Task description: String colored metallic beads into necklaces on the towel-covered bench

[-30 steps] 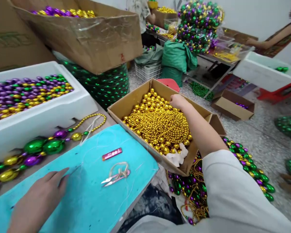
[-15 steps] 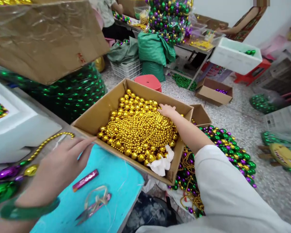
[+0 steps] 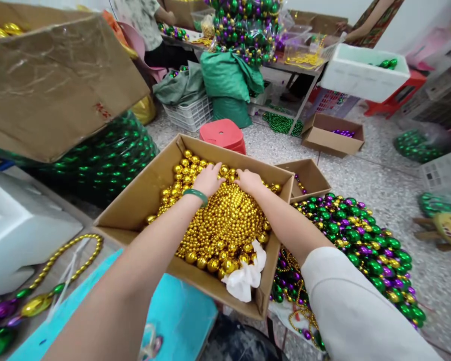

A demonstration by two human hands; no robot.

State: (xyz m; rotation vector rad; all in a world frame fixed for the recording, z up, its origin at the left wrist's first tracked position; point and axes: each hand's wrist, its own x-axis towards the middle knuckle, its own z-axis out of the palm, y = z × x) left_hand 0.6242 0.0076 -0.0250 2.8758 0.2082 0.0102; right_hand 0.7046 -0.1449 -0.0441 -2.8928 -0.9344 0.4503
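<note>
A cardboard box (image 3: 135,195) full of shiny gold bead strands (image 3: 218,215) lies in front of me, with larger gold balls around finer beads. My left hand (image 3: 207,180), wearing a green bangle (image 3: 196,195), rests on the beads towards the far side, fingers apart. Just to its right, my right hand (image 3: 250,181) curls its fingers over gold beads; the fingertips are partly hidden among them. Crumpled white paper (image 3: 244,276) sits in the box's near right corner.
Under my left forearm is a blue table surface (image 3: 188,306). A bead necklace (image 3: 56,250) lies at left beside a white foam box (image 3: 26,225). Green, purple and gold beads (image 3: 361,245) are heaped at right. A red stool (image 3: 221,133) stands beyond; two people are at the back.
My left hand has moved from beside the box's left edge into it, onto the beads. My right hand stays at the far side of the beads. The view has shifted slightly.
</note>
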